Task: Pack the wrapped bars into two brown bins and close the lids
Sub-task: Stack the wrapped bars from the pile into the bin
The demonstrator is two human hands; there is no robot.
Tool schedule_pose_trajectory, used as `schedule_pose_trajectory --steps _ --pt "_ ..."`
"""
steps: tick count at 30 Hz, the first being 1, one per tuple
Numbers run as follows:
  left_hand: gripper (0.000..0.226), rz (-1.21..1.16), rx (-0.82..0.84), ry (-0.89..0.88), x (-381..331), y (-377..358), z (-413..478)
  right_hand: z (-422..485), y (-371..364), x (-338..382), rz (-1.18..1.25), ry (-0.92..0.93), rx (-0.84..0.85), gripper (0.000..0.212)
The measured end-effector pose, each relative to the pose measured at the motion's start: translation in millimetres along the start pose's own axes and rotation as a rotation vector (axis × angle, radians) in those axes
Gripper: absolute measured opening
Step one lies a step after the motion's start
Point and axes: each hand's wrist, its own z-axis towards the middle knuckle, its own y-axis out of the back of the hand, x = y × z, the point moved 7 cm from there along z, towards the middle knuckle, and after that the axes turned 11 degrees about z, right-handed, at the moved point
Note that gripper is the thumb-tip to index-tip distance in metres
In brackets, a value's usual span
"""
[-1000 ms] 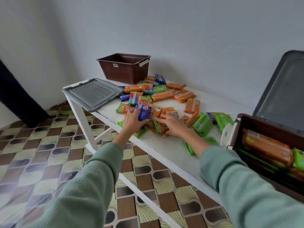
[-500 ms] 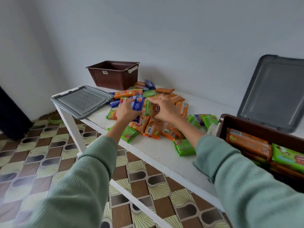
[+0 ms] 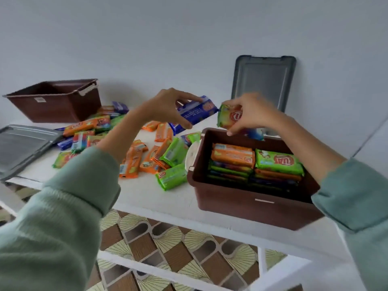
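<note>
The left hand (image 3: 165, 106) clasps a blue wrapped bar (image 3: 196, 112) in its grip above the white bench (image 3: 151, 196); the right hand (image 3: 253, 114) pinches a green-orange bar (image 3: 227, 116) over the part-filled brown bin (image 3: 241, 204)

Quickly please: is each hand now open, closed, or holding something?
Left hand: holds a blue wrapped bar.
Right hand: pinches a green and orange wrapped bar.

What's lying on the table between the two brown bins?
A loose pile of orange, green and blue wrapped bars, seen in the head view.
</note>
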Motion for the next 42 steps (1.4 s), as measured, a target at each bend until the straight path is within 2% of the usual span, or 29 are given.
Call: schedule_pose_trajectory --steps 7,11,13,15,17,20,22,24,26,28,30,32,35,36,37,38,41,42 --pt "0.064 -0.015 0.495 -0.253 -70.4 -101.2 21.7 -69.6 -34.7 -73.6 -0.052 -0.113 0.308 0.093" --pt "0.065 0.063 0.651 -0.397 -89.4 -147.3 12.7 -88.1 -70.3 -97.6 -0.12 -0.055 0.406 0.078" --pt "0.068 0.192 0.664 -0.435 -91.9 -170.0 7.9 -93.0 -87.9 -108.1 -0.177 -0.036 0.421 0.066" --pt "0.073 0.431 0.65 -0.494 -93.6 -189.0 2.5 -93.7 -99.0 -114.7 -0.23 -0.032 0.425 0.057" --pt "0.075 0.649 0.677 -0.55 -92.5 -206.0 -2.4 -90.6 -104.8 -118.0 -0.271 -0.014 0.433 0.059" --pt "0.073 0.755 0.673 -0.578 -93.4 -212.1 -6.1 -87.0 -115.1 -120.3 -0.352 0.043 0.496 0.069" --pt "0.071 0.736 0.488 -0.695 -101.4 -204.5 -7.0 -86.0 -118.7 -118.9 -0.423 0.076 0.527 0.066" --pt "0.069 0.738 0.36 -0.74 -103.4 -201.5 -5.4 -83.9 -125.1 -116.1 -0.429 0.104 0.481 0.055" --pt "0.07 0.727 0.341 -0.767 -101.0 -207.0 -3.0 -83.2 -131.3 -114.4 -0.46 0.164 0.389 0.025" --pt "0.076 0.699 0.363 -0.777 -101.8 -211.8 -1.8 -82.3 -135.3 -114.0 -0.378 0.222 0.314 0.013" --pt "0.074 0.662 0.363 -0.755 -103.0 -215.0 -0.4 -83.5 -141.5 -112.4 -0.406 0.188 0.444 0.021" --pt "0.06 0.636 0.324 -0.734 -104.1 -215.3 -0.3 -78.5 -143.0 -109.1 -0.482 0.215 0.525 0.03" --pt "0.04 0.592 0.317 -0.708 -101.9 -214.4 -2.2 -64.6 -145.5 -97.7 -0.452 0.159 0.413 0.027" --pt "0.035 0.573 0.332 -0.685 -104.0 -210.1 -0.6 -66.3 -150.1 -95.6 -0.377 0.142 0.425 0.031" --pt "0.035 0.555 0.357 -0.667 -103.3 -209.8 -0.4 -65.2 -156.0 -99.6 -0.342 0.174 0.372 0.035" --pt "0.041 0.545 0.403 -0.645 -103.2 -209.9 0.7 -66.9 -160.4 -107.0 -0.337 0.129 0.387 0.036" --pt "0.056 0.586 0.494 -0.594 -103.6 -212.8 3.1 -64.7 -149.3 -104.6 -0.42 0.109 0.338 0.027" --pt "0.056 0.603 0.507 -0.598 -104.2 -214.2 4.2 -63.1 -146.4 -102.8 -0.411 0.124 0.285 0.033"
